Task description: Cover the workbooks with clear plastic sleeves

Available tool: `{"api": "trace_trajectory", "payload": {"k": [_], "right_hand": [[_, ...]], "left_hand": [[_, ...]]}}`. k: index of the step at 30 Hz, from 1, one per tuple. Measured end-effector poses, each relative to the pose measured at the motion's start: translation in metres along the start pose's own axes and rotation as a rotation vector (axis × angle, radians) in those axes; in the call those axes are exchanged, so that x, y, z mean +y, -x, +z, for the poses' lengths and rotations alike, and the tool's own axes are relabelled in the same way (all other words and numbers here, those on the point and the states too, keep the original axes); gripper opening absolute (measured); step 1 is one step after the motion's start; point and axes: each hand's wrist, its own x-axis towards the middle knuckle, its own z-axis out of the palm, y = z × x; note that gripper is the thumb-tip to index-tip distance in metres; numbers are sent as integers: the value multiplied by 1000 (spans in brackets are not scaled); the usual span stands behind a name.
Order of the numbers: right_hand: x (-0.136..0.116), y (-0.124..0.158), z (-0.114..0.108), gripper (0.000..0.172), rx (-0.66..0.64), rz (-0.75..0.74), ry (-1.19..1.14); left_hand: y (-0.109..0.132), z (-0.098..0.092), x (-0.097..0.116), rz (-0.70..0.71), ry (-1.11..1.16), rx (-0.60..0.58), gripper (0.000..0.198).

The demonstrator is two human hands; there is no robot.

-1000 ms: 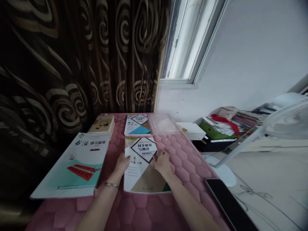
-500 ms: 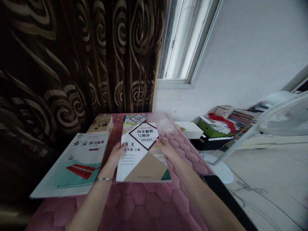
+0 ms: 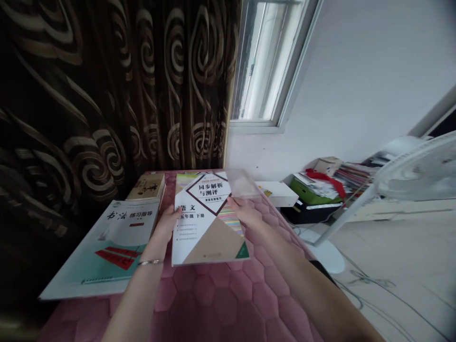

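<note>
Between my two hands is a white and tan workbook (image 3: 203,232) with Chinese characters and a brown diamond outline on its cover. My left hand (image 3: 168,219) grips its left edge, with the fingertips hidden underneath. On the opposite edge, my right hand (image 3: 242,209) holds it with the thumb on the cover. The workbook overlaps another book lying behind it, of which only a coloured strip shows. Left of my forearm lies a calligraphy practice book (image 3: 107,242) with a teal lower half. Beyond that sits a brown book (image 3: 147,186).
The books rest on a pink table cover (image 3: 217,304) with a hexagon pattern. A dark patterned curtain (image 3: 178,85) hangs behind. To the right stand a white fan (image 3: 331,225), a white box (image 3: 281,194) and a green container (image 3: 302,189) of papers. Cables lie on the floor.
The workbook has moved slightly away from me in both hands and now covers most of the book behind it. My view has shifted slightly.
</note>
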Motion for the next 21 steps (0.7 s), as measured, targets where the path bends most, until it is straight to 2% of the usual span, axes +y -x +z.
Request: {"api": "trace_trajectory", "payload": {"k": [4, 6, 8, 12, 16, 19, 21], "right_hand": [[1, 8, -14, 38, 103, -340, 169], [7, 12, -19, 34, 134, -385, 269], [13, 17, -22, 33, 124, -349, 375], [16, 25, -24, 32, 81, -249, 511], [7, 21, -22, 27, 141, -248, 531], [6, 13, -14, 33, 208, -216, 503], [12, 12, -5, 36, 197, -116, 517]], "left_hand": [[4, 0, 3, 393, -89, 14, 43], [4, -1, -3, 469, -150, 28, 41], [5, -3, -12, 506, -190, 24, 36], [10, -5, -23, 529, -225, 25, 30], [9, -1, -13, 499, -250, 67, 29], [1, 6, -5, 385, -351, 101, 20], [-5, 10, -10, 287, -414, 120, 12]]}}
